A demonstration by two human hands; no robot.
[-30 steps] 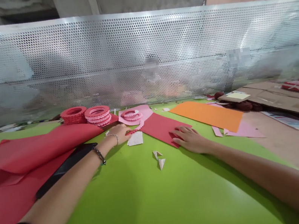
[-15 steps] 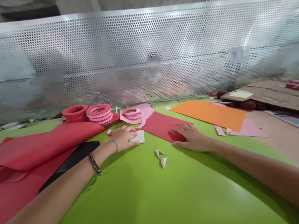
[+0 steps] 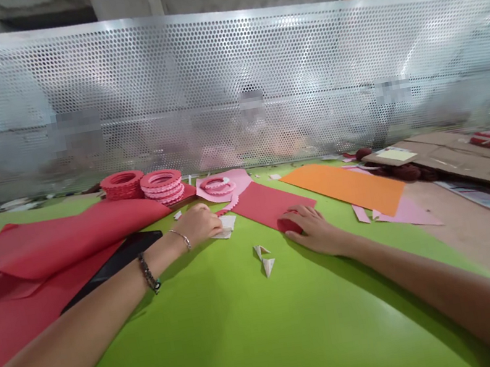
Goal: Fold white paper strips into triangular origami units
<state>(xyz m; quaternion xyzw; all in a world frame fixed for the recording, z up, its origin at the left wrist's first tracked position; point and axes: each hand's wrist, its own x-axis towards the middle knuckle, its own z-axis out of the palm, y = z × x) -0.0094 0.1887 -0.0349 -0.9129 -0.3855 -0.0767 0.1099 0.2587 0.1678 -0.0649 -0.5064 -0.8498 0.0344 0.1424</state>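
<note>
My left hand (image 3: 198, 224) has its fingers curled together at the left edge of a small white paper piece (image 3: 228, 224). Its fingertips are hidden, so I cannot make out what they grip. A thin scalloped red strip (image 3: 228, 207) lies just beyond these fingers. My right hand (image 3: 310, 232) rests open, fingers slightly bent, on the near corner of a red paper sheet (image 3: 266, 200). Between the hands and closer to me are two small folded white paper pieces (image 3: 265, 261). Pink paper (image 3: 240, 179) with scalloped rings (image 3: 218, 186) on it lies behind the strip.
Stacks of scalloped rings (image 3: 163, 184) stand at the back left, beside large red sheets (image 3: 61, 239) partly covering a black flat object (image 3: 117, 264). Orange paper (image 3: 344, 186) and cardboard (image 3: 452, 158) lie right. A perforated metal panel (image 3: 229, 86) borders the green table (image 3: 251, 333) behind.
My left hand has drawn back to the left and its fingers have curled, uncovering more of the red strip. My right hand has shifted slightly, staying on the red sheet.
</note>
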